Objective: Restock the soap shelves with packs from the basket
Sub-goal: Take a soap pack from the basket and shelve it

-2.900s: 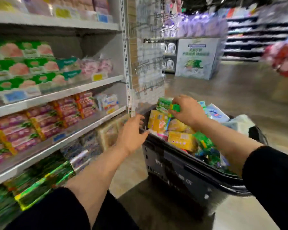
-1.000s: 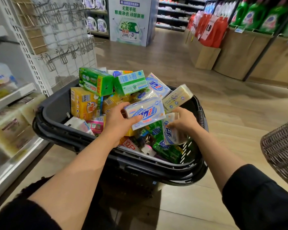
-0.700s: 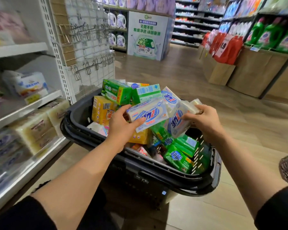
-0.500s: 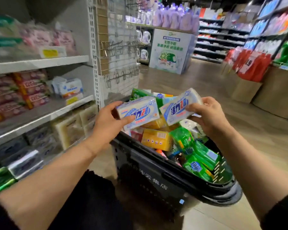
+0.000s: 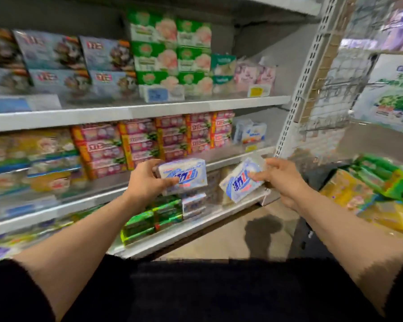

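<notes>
Left hand [image 5: 147, 180] gripping one soap pack [image 5: 184, 176], right hand [image 5: 280, 176] gripping another [image 5: 239, 183] — two packs.

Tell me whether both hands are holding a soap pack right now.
Yes: the left hand grips one white-and-blue soap pack and the right hand pinches another, both raised before the shelves.
</notes>
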